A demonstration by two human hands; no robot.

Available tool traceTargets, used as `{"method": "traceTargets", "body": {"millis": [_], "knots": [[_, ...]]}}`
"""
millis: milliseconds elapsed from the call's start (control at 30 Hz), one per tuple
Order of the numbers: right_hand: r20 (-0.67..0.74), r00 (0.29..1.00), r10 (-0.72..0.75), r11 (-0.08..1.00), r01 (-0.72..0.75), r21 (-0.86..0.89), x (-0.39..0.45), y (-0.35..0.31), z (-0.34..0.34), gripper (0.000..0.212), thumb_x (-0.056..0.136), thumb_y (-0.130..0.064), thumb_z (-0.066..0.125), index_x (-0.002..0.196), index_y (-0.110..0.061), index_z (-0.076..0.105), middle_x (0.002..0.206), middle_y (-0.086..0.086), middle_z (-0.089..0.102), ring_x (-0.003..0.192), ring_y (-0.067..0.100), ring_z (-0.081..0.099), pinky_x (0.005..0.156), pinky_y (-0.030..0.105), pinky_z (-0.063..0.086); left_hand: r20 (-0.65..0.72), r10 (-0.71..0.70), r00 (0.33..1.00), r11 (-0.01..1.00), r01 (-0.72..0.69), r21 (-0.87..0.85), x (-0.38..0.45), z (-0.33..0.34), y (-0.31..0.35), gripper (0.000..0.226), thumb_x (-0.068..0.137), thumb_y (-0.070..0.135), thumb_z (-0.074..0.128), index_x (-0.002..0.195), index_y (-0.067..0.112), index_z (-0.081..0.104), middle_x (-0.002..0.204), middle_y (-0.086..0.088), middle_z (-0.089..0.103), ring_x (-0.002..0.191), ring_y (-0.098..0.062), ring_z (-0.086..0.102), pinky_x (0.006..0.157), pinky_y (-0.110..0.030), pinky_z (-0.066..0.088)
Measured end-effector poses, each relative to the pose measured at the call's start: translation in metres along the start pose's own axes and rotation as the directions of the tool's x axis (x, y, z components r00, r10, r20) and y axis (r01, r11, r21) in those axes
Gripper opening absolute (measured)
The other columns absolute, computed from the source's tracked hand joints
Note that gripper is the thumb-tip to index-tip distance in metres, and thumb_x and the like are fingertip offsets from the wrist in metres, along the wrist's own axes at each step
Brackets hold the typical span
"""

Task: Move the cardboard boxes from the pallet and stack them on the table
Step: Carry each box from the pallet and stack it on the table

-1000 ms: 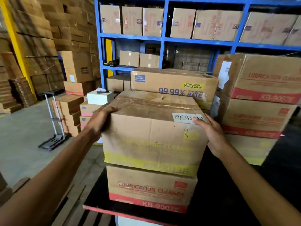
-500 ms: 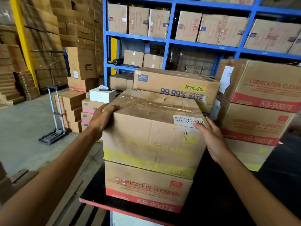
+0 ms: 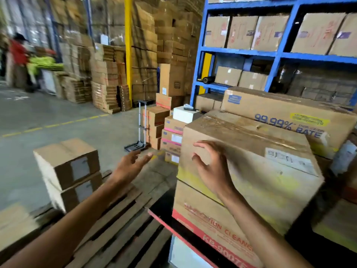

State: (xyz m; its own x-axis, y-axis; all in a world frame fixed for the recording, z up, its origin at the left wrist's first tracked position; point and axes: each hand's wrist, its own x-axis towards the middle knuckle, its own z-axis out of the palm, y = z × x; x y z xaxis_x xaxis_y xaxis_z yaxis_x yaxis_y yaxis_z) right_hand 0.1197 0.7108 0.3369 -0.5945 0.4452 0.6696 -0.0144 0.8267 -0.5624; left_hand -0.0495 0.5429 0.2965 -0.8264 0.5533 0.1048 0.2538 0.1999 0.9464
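We judge the job partly done: a yellow-banded carton [image 3: 249, 171] sits squarely on a red-banded "Lubrication Cleaner" carton [image 3: 210, 221] at the near left corner of the black, red-edged surface [image 3: 170, 229], with a long "99.99%" carton [image 3: 286, 117] stacked just behind. Two plain brown boxes [image 3: 67, 171] stacked one on the other wait at the far left edge of the wooden pallet [image 3: 123, 215], so at least those are left. Our left hand [image 3: 131, 165] reaches over the pallet slats, fingers [image 3: 146, 155] spread and empty; our right hand [image 3: 210, 167] hovers before the yellow-banded carton's front face, fingers loosely curled, holding nothing. The cartons are dusty corrugated board with scuffed corners and glossy tape along the top seams; the pallet is rough, dark, gapped planks.
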Motion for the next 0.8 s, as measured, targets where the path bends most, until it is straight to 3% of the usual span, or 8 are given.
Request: {"method": "traceTargets", "body": {"millis": [133,233,333,433,567,633,700,800], "knots": [[0.145,0.985,-0.095,0.991,0.081,0.104,-0.005,-0.039,0.098,0.03,0.081,-0.028,0.06,0.103,-0.012,0.072,0.108,0.002,0.071,0.104,0.021,0.063,0.093,0.042,0.047,-0.222,-0.208,0.953,0.977,0.213,-0.002,-0.055,-0.112,-0.055,0.057,0.082,0.054,0.065,0.12,0.012,0.059,0.119,-0.01,0.064,0.106,-0.022,0.06,0.079,-0.027,0.049],[0.355,0.93,-0.093,0.964,-0.004,0.264,-0.01,-0.084,0.175,0.026,0.086,-0.019,0.066,0.111,-0.012,0.069,0.111,0.001,0.067,0.106,0.014,0.058,0.088,0.023,0.04,-0.425,-0.297,0.855,0.948,0.318,-0.023,-0.109,-0.204,-0.102,0.069,0.076,0.055,0.069,0.126,0.01,0.058,0.116,-0.006,0.065,0.104,-0.02,0.06,0.074,-0.026,0.045],[0.543,0.833,-0.111,0.953,-0.065,0.295,-0.024,-0.128,0.255,0.03,0.088,-0.017,0.066,0.117,-0.014,0.065,0.115,0.001,0.064,0.108,0.012,0.056,0.085,0.019,0.037,-0.566,-0.378,0.733,0.907,0.416,-0.068,-0.168,-0.285,-0.146,0.06,0.083,0.047,0.068,0.127,0.007,0.058,0.118,-0.01,0.067,0.101,-0.022,0.061,0.078,-0.029,0.045],[0.667,0.735,-0.122,0.942,-0.125,0.311,-0.046,-0.163,0.328,0.032,0.089,-0.019,0.064,0.121,-0.016,0.062,0.119,0.002,0.063,0.112,0.013,0.055,0.089,0.024,0.04,-0.658,-0.422,0.624,0.887,0.435,-0.157,-0.213,-0.341,-0.181,0.046,0.091,0.031,0.064,0.126,0.002,0.056,0.111,-0.011,0.066,0.091,-0.019,0.058,0.064,-0.023,0.042],[0.822,0.559,-0.111,0.941,-0.206,0.268,-0.084,-0.193,0.409,0.036,0.091,-0.021,0.062,0.126,-0.014,0.057,0.125,0.004,0.058,0.119,0.015,0.052,0.092,0.025,0.038,-0.709,-0.476,0.52,0.856,0.459,-0.237,-0.26,-0.381,-0.215,0.043,0.09,0.03,0.064,0.123,0.003,0.057,0.114,-0.012,0.066,0.093,-0.016,0.062,0.067,-0.021,0.047],[0.874,0.477,-0.098,0.955,-0.201,0.217,-0.097,-0.201,0.443,0.04,0.091,-0.026,0.061,0.13,-0.016,0.055,0.131,0.005,0.057,0.123,0.018,0.051,0.095,0.027,0.038,-0.71,-0.524,0.471,0.831,0.467,-0.303,-0.272,-0.392,-0.235,0.041,0.092,0.024,0.062,0.123,-0.002,0.057,0.105,-0.011,0.067,0.078,-0.004,0.065,0.062,-0.016,0.048],[0.907,0.417,-0.066,0.967,-0.197,0.161,-0.106,-0.205,0.469,0.042,0.092,-0.028,0.06,0.132,-0.017,0.054,0.133,0.005,0.056,0.124,0.018,0.05,0.093,0.026,0.037,-0.692,-0.566,0.448,0.808,0.467,-0.358,-0.277,-0.397,-0.247,0.031,0.093,0.018,0.06,0.117,-0.002,0.059,0.108,-0.015,0.067,0.082,-0.003,0.069,0.072,-0.021,0.054],[0.935,0.353,-0.028,0.977,-0.19,0.101,-0.115,-0.205,0.515,0.042,0.092,-0.03,0.06,0.132,-0.017,0.054,0.133,0.005,0.057,0.122,0.019,0.051,0.093,0.028,0.039,-0.674,-0.621,0.399,0.76,0.515,-0.396,-0.273,-0.411,-0.274,0.025,0.094,0.022,0.059,0.116,0.01,0.062,0.131,-0.023,0.059,0.103,-0.025,0.062,0.099,-0.05,0.044]]}}
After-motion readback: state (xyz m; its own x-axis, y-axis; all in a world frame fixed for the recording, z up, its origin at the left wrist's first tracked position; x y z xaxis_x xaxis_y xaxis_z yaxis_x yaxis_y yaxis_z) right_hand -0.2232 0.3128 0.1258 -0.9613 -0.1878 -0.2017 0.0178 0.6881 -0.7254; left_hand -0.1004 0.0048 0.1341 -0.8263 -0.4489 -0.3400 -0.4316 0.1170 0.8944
